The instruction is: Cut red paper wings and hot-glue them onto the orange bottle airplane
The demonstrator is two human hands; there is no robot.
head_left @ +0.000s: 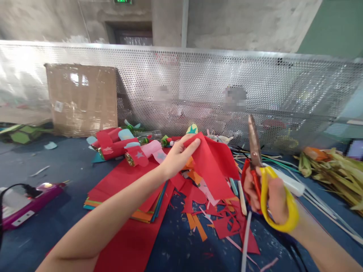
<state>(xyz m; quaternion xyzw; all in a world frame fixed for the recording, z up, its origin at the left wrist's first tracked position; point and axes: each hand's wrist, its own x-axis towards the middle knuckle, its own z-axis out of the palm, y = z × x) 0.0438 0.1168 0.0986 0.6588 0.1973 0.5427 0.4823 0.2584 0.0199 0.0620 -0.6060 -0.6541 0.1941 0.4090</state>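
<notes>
My left hand [183, 153] pinches a folded sheet of red paper [214, 166] by its upper left corner, holding it above the scraps. In my right hand [270, 200] is a pair of scissors [255, 139] with yellow and red handles. Their blades point upward and look closed, apart from the paper. Under my left forearm lies a stack of coloured paper [119, 181], red on top with orange, yellow and blue edges showing. Red and orange paper scraps [224, 226] lie scattered beneath the held sheet.
Wrapped bottles [119, 147] with star cut-outs lie behind the stack. A purple power strip [36, 204] sits at left. Dried husks [331, 173] and a white glue gun-like stick [286, 183] lie at right. A cardboard sheet [82, 100] leans on a perforated metal screen [198, 83].
</notes>
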